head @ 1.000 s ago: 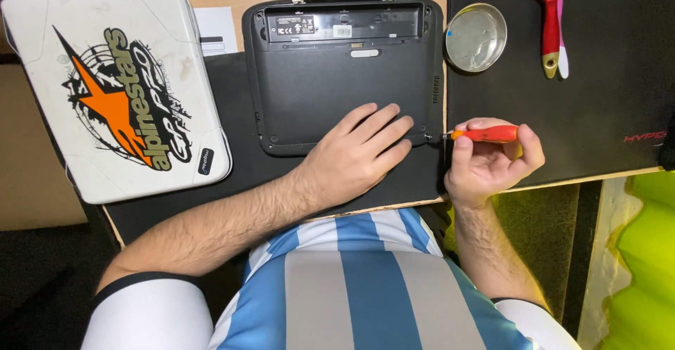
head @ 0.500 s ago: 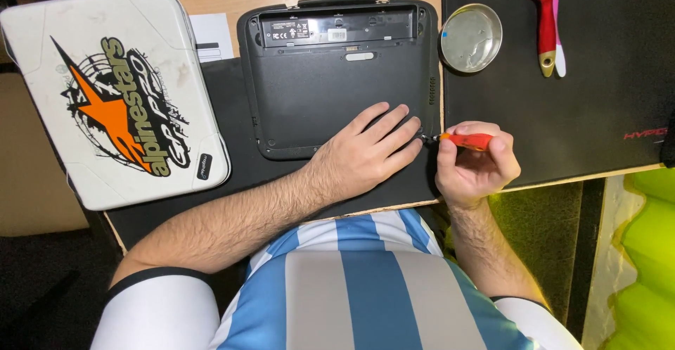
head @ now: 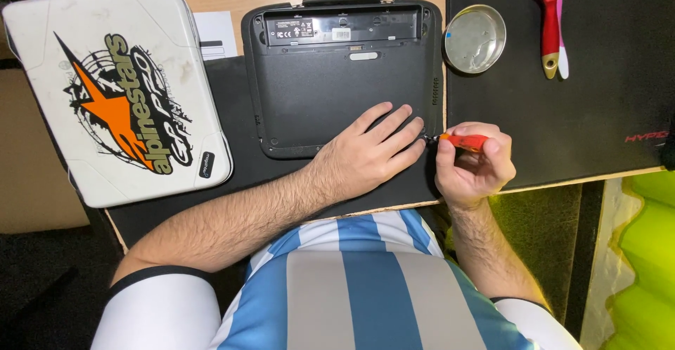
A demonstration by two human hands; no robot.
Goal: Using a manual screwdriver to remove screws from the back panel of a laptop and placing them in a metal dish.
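A black laptop (head: 330, 75) lies upside down on a dark mat, its open battery bay along the far edge. My left hand (head: 365, 154) rests flat on the laptop's near right corner, fingers spread. My right hand (head: 472, 167) grips a small orange-handled screwdriver (head: 464, 141). Its tip points left and meets the laptop's near right corner, just beside my left fingertips.
A white hard case (head: 116, 90) with an orange and black graphic lies at the left. A round metal dish (head: 477, 38) sits right of the laptop. A red-handled brush (head: 550, 19) lies on the black mat (head: 605, 97) at the right. White paper (head: 214, 35) peeks out behind.
My right hand has moved left with the screwdriver, bringing its tip to the laptop's near right corner. My left hand has stayed on the laptop.
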